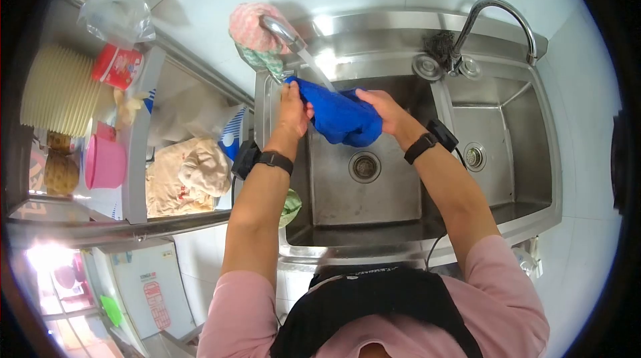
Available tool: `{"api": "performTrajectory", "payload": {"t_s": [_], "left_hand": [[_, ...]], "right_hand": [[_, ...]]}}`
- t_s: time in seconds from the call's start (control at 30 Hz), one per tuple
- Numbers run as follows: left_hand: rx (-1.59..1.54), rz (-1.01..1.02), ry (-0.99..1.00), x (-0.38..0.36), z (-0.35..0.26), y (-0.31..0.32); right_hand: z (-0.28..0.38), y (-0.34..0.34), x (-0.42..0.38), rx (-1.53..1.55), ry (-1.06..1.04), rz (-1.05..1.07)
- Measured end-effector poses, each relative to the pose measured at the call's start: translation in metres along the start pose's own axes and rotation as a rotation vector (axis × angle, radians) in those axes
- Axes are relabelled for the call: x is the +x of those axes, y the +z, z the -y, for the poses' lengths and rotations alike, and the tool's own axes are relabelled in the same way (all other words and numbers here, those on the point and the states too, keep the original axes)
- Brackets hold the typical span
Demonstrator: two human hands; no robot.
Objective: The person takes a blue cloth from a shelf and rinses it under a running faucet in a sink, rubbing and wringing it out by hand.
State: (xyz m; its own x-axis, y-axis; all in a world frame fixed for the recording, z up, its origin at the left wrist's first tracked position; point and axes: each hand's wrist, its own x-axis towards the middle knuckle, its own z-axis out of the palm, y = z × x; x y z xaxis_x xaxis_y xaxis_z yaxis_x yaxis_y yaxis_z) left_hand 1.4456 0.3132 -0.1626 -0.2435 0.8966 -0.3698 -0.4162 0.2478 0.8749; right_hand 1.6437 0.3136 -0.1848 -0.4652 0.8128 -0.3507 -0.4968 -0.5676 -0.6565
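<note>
A blue cloth point(342, 118) is stretched between my two hands over the left basin point(367, 204) of a steel sink. My left hand point(292, 110) grips its left end, fingers closed on the fabric. At the other end, my right hand point(387, 110) is closed around the cloth's upper right edge. Water streams from the left faucet point(284, 31) onto the top of the cloth, between the hands. The lower part of the cloth hangs bunched above the drain point(365, 167).
Pink and green cloths point(257, 31) hang by the left faucet. A second curved faucet point(494, 3) and a dark scrubber point(439, 46) are at the back right, beside the smaller right basin point(491, 188). Shelves on the left hold stacked bowls point(59, 91) and a pink container point(105, 163).
</note>
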Motion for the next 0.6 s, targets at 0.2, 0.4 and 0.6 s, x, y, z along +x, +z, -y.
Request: {"api": "performTrajectory", "payload": {"t_s": [0.2,0.4,0.6], "left_hand": [[0.165,0.059,-0.143,-0.005,-0.003,0.003],[0.684,0.491,-0.04,-0.001,-0.033,-0.011],[1.827,0.418,0.521,0.009,-0.028,-0.031]], "right_hand": [[0.009,0.016,-0.007,-0.149,-0.075,-0.068],[-0.013,-0.023,0.016,-0.799,-0.288,-0.347],[0.016,-0.031,0.008,-1.011,-0.435,0.1]]}}
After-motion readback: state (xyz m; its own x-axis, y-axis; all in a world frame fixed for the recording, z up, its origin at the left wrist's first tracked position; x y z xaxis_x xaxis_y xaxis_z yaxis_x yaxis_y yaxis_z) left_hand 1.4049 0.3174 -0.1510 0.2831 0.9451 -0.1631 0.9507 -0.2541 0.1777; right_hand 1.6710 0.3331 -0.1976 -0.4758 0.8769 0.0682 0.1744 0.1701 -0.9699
